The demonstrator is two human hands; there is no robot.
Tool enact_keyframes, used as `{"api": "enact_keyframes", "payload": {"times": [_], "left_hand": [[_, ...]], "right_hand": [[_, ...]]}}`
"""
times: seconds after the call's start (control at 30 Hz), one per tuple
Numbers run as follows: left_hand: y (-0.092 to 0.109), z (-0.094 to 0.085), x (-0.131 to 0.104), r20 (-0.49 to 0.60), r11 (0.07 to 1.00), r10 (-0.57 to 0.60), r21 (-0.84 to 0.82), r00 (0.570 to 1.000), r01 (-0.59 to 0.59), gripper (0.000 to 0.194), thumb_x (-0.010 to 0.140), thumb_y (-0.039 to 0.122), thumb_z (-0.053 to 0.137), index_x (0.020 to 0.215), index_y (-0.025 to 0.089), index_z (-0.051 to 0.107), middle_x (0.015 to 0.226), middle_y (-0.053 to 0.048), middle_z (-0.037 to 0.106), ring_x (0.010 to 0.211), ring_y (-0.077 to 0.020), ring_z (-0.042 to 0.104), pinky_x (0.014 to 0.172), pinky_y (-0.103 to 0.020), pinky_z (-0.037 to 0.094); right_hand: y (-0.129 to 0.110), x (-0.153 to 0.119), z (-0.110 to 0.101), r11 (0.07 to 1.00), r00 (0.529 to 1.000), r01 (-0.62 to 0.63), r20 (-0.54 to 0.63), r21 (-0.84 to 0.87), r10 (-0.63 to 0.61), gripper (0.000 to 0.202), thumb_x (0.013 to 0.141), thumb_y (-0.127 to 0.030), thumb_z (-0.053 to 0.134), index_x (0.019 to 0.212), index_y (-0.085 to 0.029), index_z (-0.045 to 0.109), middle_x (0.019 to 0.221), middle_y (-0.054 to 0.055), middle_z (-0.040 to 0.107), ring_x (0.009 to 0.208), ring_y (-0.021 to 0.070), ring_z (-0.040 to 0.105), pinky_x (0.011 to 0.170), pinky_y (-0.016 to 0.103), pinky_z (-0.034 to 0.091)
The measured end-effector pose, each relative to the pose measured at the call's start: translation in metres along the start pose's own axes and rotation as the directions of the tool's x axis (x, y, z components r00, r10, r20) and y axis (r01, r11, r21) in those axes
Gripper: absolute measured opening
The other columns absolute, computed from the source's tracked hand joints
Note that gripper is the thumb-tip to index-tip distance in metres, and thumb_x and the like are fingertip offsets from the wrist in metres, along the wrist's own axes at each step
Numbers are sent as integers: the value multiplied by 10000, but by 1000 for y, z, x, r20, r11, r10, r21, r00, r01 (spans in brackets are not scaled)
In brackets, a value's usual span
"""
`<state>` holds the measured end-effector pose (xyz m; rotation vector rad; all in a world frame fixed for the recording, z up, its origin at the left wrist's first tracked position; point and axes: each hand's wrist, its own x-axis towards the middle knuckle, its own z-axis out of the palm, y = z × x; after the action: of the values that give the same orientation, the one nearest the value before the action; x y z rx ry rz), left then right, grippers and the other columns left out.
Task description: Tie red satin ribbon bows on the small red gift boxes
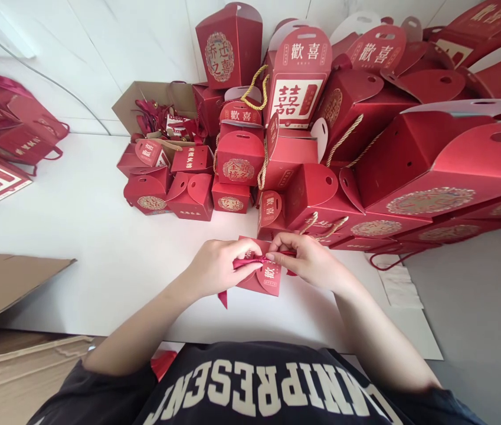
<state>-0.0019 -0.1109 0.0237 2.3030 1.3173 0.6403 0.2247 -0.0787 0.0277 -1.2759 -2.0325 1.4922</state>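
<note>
A small red gift box [259,284] with pale Chinese characters sits on the white table in front of me. A dark red ribbon [250,261] lies across its top, and one loose end hangs down at the box's left side. My left hand [215,267] pinches the ribbon between thumb and fingers from the left. From the right, my right hand [301,260] pinches it close to the middle, where it bunches together. Both hands rest over the box and hide parts of its upper face.
Stacked red gift boxes [281,153], some with gold rope handles, fill the back and right. A cardboard carton [128,109] holds ribbons and tags. More red boxes [20,141] stand far left. Cardboard [11,277] juts in at the left, and white tissues [398,286] lie right.
</note>
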Motion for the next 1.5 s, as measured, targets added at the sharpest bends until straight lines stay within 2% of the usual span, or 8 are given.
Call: {"api": "enact_keyframes", "payload": {"times": [0.17, 0.3, 0.53, 0.67, 0.8, 1.03, 1.23, 1.5], "left_hand": [[12, -21, -2, 204, 942, -246, -181, 948, 283, 157, 897, 362, 590, 896, 205, 598, 623, 60, 524, 557, -90, 474, 553, -222, 366], [12, -26, -4, 271, 871, -297, -316, 916, 376, 245, 940, 399, 517, 847, 186, 597, 578, 60, 447, 538, -89, 418, 533, -235, 323], [8, -27, -3, 358, 799, -338, -380, 871, 466, 263, 915, 450, 540, 842, 196, 544, 633, 52, 503, 546, -85, 425, 509, -217, 345], [7, -29, -6, 392, 812, -345, -332, 853, 480, 192, 883, 404, 569, 933, 222, 532, 712, 40, 576, 536, -90, 468, 434, -193, 358], [8, -30, -9, 415, 791, -357, -342, 837, 507, 204, 907, 416, 519, 923, 216, 553, 604, 51, 489, 464, -89, 428, 394, -201, 355], [5, -28, -6, 227, 882, -302, -303, 926, 362, 334, 939, 404, 516, 712, 172, 597, 738, 11, 539, 618, -97, 486, 599, -245, 391], [-3, -30, -6, 400, 800, -306, -384, 864, 461, 370, 960, 402, 460, 746, 162, 643, 747, -17, 595, 704, -148, 574, 645, -266, 432], [-23, -43, -4, 492, 803, -221, -398, 842, 443, 321, 922, 384, 509, 785, 159, 692, 810, -41, 677, 744, -159, 608, 694, -262, 452]], "right_hand": [[2, 0, 0, 1000, 1000, 13, -23, -16, -13, 251, 911, -441, 579, 811, -211, 563, 653, -51, 534, 548, 91, 441, 503, 225, 332], [2, -1, -2, 995, 998, 54, -34, -87, -57, 261, 922, -432, 566, 787, -209, 549, 652, -54, 515, 589, 101, 430, 554, 242, 335], [3, -5, -4, 985, 997, 76, -20, -156, -80, 258, 940, -385, 535, 759, -210, 483, 647, -67, 469, 602, 99, 396, 577, 247, 302], [1, -6, -4, 983, 998, 50, -19, -177, -54, 232, 941, -383, 526, 780, -218, 498, 639, -69, 459, 586, 101, 387, 571, 245, 304], [0, -6, -3, 984, 999, 46, -21, -174, -50, 231, 941, -375, 521, 774, -216, 502, 646, -64, 464, 576, 101, 406, 567, 245, 310], [0, -5, -3, 979, 994, 102, -20, -176, -107, 234, 944, -347, 524, 759, -205, 499, 668, -61, 490, 602, 99, 416, 584, 241, 309], [-1, -6, -4, 977, 994, 103, -9, -188, -106, 252, 955, -365, 502, 758, -208, 490, 665, -58, 472, 607, 104, 410, 588, 239, 311], [5, -9, -11, 968, 996, 69, -33, -239, -79, 305, 931, -387, 528, 700, -215, 428, 628, -51, 435, 575, 111, 359, 553, 253, 289]]}}
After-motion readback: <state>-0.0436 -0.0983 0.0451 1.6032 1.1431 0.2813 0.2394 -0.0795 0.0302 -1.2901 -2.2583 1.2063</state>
